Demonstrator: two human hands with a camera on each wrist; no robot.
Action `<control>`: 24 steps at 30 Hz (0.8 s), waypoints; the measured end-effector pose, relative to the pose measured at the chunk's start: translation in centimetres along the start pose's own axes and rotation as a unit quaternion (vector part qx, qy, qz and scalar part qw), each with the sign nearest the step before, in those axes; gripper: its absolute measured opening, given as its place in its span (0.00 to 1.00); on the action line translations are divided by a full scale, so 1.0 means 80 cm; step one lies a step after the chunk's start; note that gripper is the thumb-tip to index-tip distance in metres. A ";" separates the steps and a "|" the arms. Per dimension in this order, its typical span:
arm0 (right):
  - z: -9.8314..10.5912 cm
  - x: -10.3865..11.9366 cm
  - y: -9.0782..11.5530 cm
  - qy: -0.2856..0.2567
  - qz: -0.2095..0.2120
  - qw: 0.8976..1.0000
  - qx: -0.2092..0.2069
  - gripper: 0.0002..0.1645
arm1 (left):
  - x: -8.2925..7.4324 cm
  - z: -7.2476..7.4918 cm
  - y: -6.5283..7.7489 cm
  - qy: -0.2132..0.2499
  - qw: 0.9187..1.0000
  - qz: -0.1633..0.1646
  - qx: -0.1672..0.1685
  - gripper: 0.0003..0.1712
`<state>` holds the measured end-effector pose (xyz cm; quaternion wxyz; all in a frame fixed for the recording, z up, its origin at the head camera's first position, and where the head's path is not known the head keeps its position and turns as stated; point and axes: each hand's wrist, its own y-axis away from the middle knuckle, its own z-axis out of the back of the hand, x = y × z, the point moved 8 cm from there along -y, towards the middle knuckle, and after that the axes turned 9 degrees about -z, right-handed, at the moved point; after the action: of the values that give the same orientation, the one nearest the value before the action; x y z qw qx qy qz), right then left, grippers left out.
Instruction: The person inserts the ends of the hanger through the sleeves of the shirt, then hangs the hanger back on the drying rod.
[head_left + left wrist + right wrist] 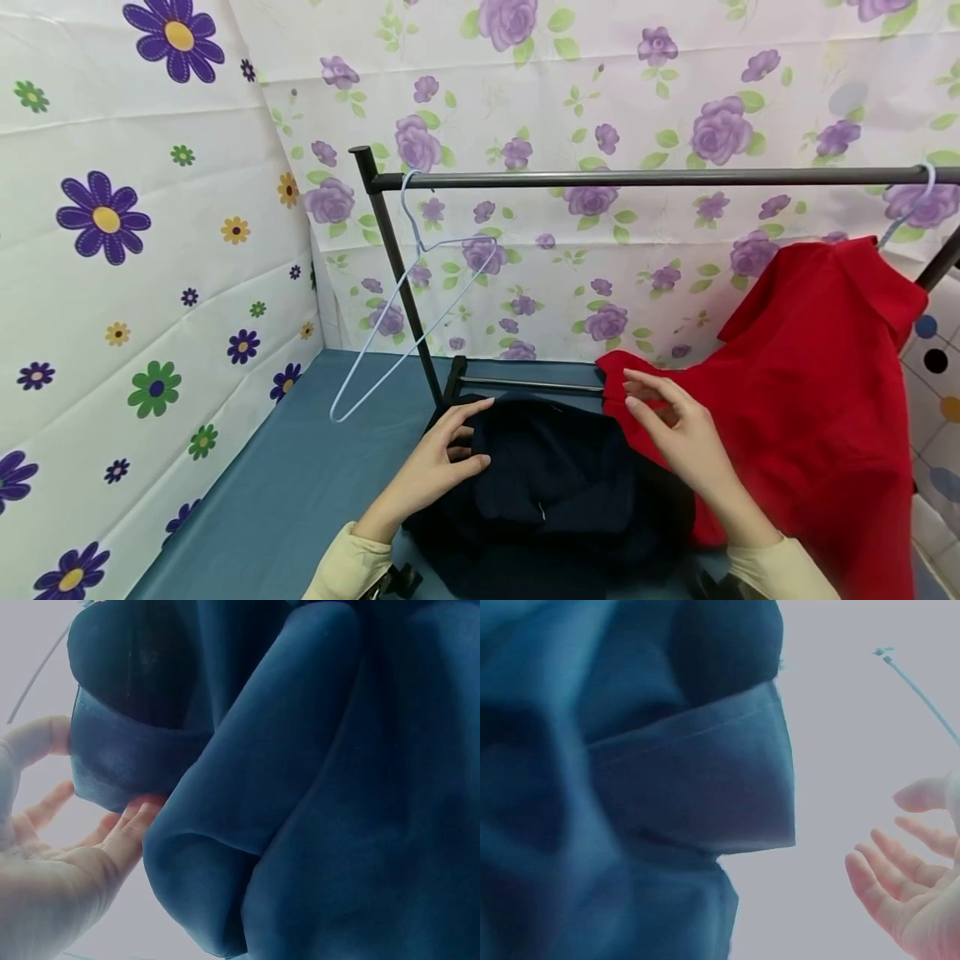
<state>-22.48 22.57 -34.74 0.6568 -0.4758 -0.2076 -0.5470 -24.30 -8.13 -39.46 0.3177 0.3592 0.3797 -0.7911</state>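
A dark navy garment (555, 467), with a stitched collar flap (705, 772) showing in the right wrist view, sits bunched in front of the person. At its left edge, the left hand (442, 462) has its thumb and fingers spread apart. In the left wrist view the fingertips of that hand (82, 847) are right at the lower edge of the folded cloth (124, 772), the thumb at its side. The right hand (686, 433) is raised to the right of the garment, fingers loosely bent. In the right wrist view this hand (911, 877) is apart from the cloth and holds nothing.
A black rail (637, 177) crosses above the garment. From its left end hangs a bare light-blue hanger (375, 333); at the right, a red shirt (810, 400) is on another hanger (918, 200). Blue cloth (322, 467) covers the table, with flowered sheets (525, 275) behind.
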 end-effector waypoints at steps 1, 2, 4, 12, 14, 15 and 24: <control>0.001 0.004 -0.004 -0.007 0.000 1.000 -0.002 0.22 | 0.001 0.000 0.000 0.000 1.000 0.001 0.000 0.41; 0.001 0.008 -0.008 -0.011 0.000 1.000 -0.004 0.23 | 0.002 0.000 -0.001 0.000 1.000 0.003 0.000 0.41; 0.001 0.018 -0.018 -0.012 0.004 1.000 -0.006 0.23 | 0.003 0.000 -0.001 -0.003 1.000 0.003 -0.002 0.41; -0.009 0.062 -0.057 -0.014 0.025 1.000 0.012 0.24 | 0.008 -0.001 0.000 -0.005 1.000 0.012 0.004 0.41; -0.014 0.070 -0.070 -0.026 0.022 0.999 0.024 0.24 | 0.009 -0.001 0.000 -0.001 1.000 0.011 0.003 0.41; -0.016 0.073 -0.077 -0.032 0.017 0.999 0.031 0.25 | 0.009 -0.002 -0.001 0.000 1.000 0.009 0.002 0.41; -0.058 0.101 -0.141 -0.045 0.005 0.996 0.082 0.26 | 0.008 -0.004 -0.003 0.005 1.000 0.004 0.005 0.40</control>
<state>-31.42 14.96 -25.96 0.6860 -0.4456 -0.2787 -0.5031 -24.75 -7.86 -40.02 0.3169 0.3662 0.3756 -0.7902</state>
